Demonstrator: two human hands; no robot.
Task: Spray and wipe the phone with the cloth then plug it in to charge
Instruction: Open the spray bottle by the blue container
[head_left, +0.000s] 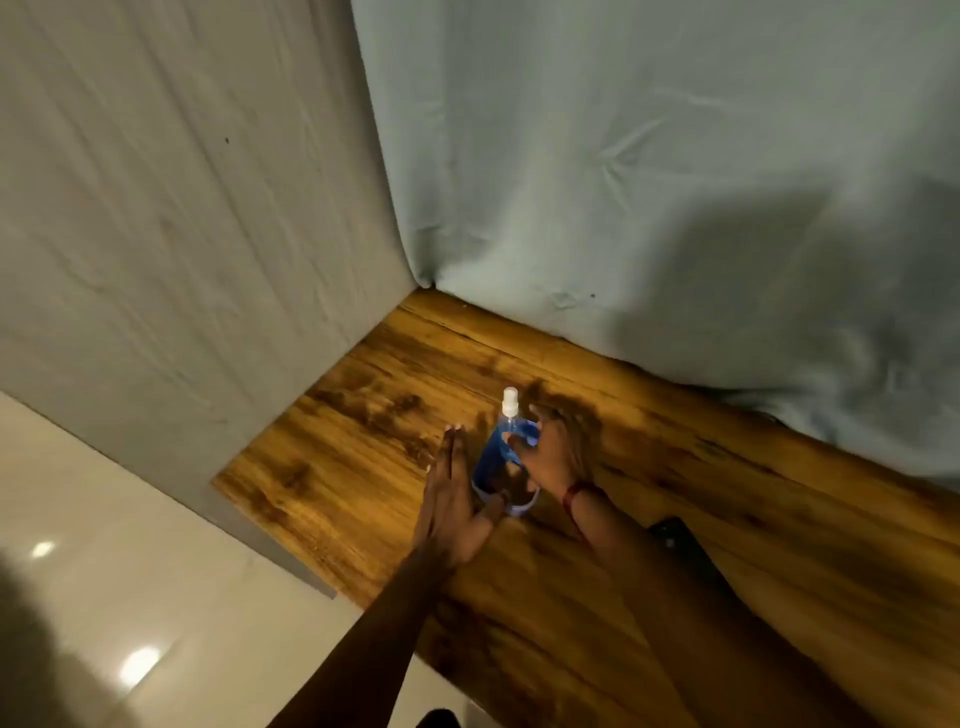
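A blue spray bottle (493, 467) with a white nozzle stands upright on the wooden table (363, 452). My right hand (550, 452) wraps its fingers around the bottle's upper part from the right. My left hand (449, 493) is held flat with straight fingers just left of the bottle, its thumb reaching to the bottle's base. A dark flat object (670, 532), possibly the phone, lies on the table behind my right forearm and is partly hidden. No cloth is in view.
Pale sheets hang as walls on the left (171, 234) and behind the table (649, 182), meeting at the far corner. The table's left edge drops to a glossy tiled floor (130, 597). The image is blurred.
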